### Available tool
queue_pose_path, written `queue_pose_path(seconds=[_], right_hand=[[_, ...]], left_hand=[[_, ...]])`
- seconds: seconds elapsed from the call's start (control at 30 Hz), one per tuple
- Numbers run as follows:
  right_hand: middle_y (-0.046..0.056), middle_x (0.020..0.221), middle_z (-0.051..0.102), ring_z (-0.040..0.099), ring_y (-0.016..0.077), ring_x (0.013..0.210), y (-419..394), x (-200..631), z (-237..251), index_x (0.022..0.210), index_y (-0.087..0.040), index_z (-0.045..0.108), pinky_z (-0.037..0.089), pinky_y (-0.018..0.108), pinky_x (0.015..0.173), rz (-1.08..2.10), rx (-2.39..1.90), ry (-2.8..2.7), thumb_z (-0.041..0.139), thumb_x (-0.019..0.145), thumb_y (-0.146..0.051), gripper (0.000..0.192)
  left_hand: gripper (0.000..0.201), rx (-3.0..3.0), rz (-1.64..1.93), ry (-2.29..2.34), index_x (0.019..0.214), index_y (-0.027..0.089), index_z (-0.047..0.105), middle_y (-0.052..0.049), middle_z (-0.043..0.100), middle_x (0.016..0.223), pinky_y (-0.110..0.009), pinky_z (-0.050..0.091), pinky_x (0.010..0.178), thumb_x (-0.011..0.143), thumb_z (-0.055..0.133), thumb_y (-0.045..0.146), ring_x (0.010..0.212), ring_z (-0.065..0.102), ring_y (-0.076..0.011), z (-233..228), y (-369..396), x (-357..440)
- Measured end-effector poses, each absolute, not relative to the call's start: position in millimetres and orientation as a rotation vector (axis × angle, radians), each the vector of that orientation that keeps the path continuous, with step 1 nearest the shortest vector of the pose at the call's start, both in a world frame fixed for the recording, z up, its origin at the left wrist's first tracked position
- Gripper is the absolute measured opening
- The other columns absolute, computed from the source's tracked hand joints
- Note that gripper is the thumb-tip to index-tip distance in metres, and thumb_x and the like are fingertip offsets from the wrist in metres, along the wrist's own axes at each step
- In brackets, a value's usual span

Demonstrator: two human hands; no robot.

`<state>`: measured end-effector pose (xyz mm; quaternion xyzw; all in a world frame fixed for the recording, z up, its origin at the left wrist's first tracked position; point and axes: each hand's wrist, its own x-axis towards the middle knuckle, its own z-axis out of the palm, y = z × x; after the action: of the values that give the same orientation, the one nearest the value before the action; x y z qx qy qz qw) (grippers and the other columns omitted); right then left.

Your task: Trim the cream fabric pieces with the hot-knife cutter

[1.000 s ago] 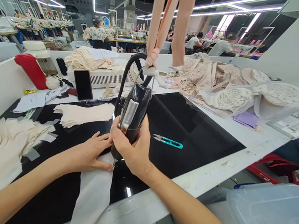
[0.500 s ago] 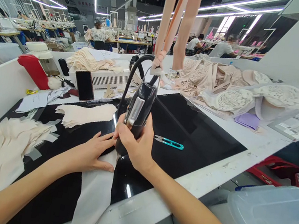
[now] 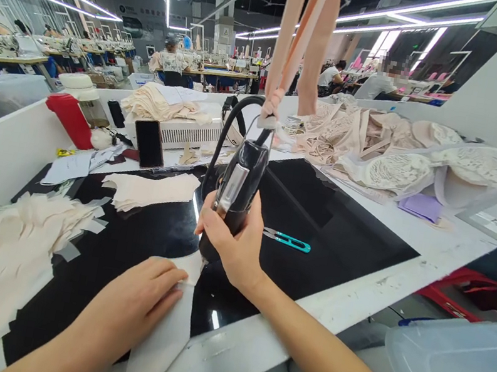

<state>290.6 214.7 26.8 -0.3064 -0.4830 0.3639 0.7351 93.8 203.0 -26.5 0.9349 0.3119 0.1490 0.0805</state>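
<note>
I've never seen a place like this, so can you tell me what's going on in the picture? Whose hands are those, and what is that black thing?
The picture comes from a camera worn on a person's head, looking down at their own two hands. The right hand grips a black hand tool that hangs from cloth straps above; a black hose loops from its top. The left hand lies flat on a pale strip of fabric, pressing it onto the black worktop. Nearby lie small teal snips, stacks of cream fabric pieces, a dark phone leaning upright, and a red bottle. Lacy fabric is heaped at the far right. Behind are long rows of tables where other people work.
</note>
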Motion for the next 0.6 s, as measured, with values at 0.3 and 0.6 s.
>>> queue_pose_path(seconds=[0.3, 0.6], right_hand=[[-0.007, 0.075, 0.058, 0.057, 0.0109, 0.055, 220, 302, 27, 0.092, -0.027, 0.047, 0.051, 0.028, 0.054, 0.790, -0.620, -1.056, 0.075, 0.084, -0.031, 0.030], [-0.007, 0.073, 0.058, 0.056, 0.0109, 0.056, 210, 292, 28, 0.094, -0.027, 0.047, 0.050, 0.028, 0.054, 0.856, -0.640, -1.078, 0.075, 0.082, -0.028, 0.030]], left_hand=[[0.040, 2.875, 0.418, 0.658, 0.124, 0.028, 0.069, -0.004, 0.072, 0.126, -0.033, 0.059, 0.101, 0.101, 0.042, 0.010, 0.116, 0.070, -0.0207, -26, 229, 62], [0.033, 2.813, 0.528, 0.858, 0.123, 0.026, 0.071, -0.004, 0.073, 0.127, -0.034, 0.062, 0.098, 0.106, 0.043, 0.026, 0.110, 0.073, -0.0213, -17, 242, 55]])
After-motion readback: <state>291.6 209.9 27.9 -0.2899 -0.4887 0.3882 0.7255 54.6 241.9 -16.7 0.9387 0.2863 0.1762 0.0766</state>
